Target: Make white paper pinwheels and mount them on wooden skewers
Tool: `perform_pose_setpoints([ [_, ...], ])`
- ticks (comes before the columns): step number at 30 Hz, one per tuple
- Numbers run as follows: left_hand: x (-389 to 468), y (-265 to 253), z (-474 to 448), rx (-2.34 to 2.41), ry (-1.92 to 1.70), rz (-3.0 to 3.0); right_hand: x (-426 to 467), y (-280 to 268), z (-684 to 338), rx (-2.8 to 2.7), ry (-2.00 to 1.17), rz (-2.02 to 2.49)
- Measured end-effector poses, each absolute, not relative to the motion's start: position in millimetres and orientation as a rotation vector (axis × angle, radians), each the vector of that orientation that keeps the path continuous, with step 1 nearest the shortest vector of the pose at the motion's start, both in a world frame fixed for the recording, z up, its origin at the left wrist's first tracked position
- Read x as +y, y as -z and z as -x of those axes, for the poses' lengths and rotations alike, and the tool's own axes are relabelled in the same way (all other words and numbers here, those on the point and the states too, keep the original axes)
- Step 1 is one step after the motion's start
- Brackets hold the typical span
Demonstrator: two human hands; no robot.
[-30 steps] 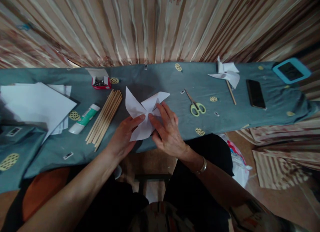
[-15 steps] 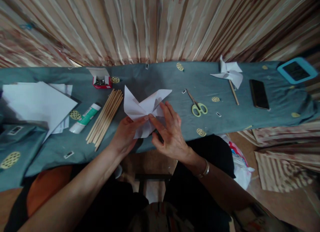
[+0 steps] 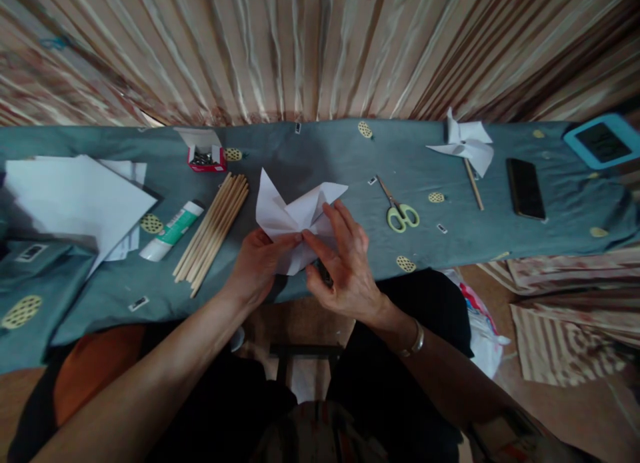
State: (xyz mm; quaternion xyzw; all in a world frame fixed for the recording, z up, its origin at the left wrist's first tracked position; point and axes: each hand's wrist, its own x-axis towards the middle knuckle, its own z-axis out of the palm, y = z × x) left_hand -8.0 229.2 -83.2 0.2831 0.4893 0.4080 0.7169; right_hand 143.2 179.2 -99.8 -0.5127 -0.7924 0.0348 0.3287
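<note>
A white paper pinwheel (image 3: pixel 277 213) with folded-in blades is between my hands, near the front edge of the table. My left hand (image 3: pixel 257 263) grips its lower left side, with the thumb pressed near the centre. My right hand (image 3: pixel 345 263) has its index fingertip at the centre and other fingers against the right blade. What lies under my right palm is partly hidden. A bundle of wooden sticks (image 3: pixel 213 233) lies left of the paper, and green-handled scissors (image 3: pixel 401 216) lie to its right.
On the left are a stack of white paper (image 3: pixel 65 196), a glue stick (image 3: pixel 173 230) and a red box of small metal pins (image 3: pixel 206 158). On the right lie a finished pinwheel on a stick (image 3: pixel 475 153), a phone (image 3: pixel 525 188) and a blue-framed device (image 3: pixel 603 140). A striped curtain (image 3: pixel 280 50) hangs behind.
The paper's blades have tilted and shifted slightly, and my left hand has closed a little further in on it. The whole view has shifted slightly. Both hands stay on the pinwheel.
</note>
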Motion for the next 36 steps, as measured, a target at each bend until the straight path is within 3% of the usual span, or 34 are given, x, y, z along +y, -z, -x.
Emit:
perform_pose_setpoints([
  [30,229,87,10,1.030,-0.909,-0.546,176,77,-158,-2.008,0.047,1.305],
  [33,231,86,13,1.017,-0.924,-0.524,177,72,-171,-1.858,-0.023,1.353],
  [36,232,84,14,1.009,-0.935,-0.530,183,78,-185,-1.612,-0.347,1.420],
])
